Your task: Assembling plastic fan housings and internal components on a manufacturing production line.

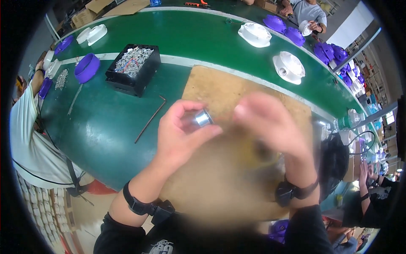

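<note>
My left hand (177, 133) is closed around a small shiny metal cylinder (203, 118), its silvery end showing between thumb and fingers. To the right of it, my right hand (268, 122) is raised and smeared by motion, so its fingers cannot be made out. Both hands are over a tan board (211, 82) lying on the green table. Below the right hand is a blurred yellow and dark thing (256, 154) whose kind I cannot tell. An L-shaped hex key (150, 119) lies on the table, left of my left hand.
A black box (133, 82) of small metal parts stands beyond the hex key. White round housings (289, 67) sit on the green conveyor belt (198, 40). A purple ring (87, 68) is at left. A bottle (347, 122) and black bag (334, 165) stand right. People work around.
</note>
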`<control>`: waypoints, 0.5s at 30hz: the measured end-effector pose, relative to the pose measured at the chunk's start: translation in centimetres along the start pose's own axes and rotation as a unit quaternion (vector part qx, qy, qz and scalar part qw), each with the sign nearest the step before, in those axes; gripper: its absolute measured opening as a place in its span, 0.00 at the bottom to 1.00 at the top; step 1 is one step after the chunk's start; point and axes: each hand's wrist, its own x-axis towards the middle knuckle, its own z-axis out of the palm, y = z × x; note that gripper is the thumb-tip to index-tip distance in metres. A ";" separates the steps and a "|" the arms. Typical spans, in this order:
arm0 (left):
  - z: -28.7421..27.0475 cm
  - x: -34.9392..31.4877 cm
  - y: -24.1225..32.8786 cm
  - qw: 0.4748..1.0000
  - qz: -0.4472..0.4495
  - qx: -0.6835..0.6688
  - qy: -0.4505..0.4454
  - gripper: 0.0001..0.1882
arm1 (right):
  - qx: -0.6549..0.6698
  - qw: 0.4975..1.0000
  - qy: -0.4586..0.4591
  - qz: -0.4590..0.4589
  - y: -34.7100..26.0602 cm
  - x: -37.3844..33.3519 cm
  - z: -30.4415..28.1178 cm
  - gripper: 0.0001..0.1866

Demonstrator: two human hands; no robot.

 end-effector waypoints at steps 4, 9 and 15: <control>-0.2 0.3 -0.1 0.995 0.011 -0.098 0.029 0.25 | -0.059 0.995 -0.075 0.016 0.2 0.2 -0.5 0.10; 0.0 0.0 0.0 1.000 0.022 -0.020 0.003 0.25 | 0.082 0.995 0.016 0.047 0.5 0.8 0.5 0.14; 0.1 0.0 0.1 1.000 0.010 -0.016 -0.005 0.26 | 0.193 0.976 0.033 0.098 0.7 1.1 0.9 0.11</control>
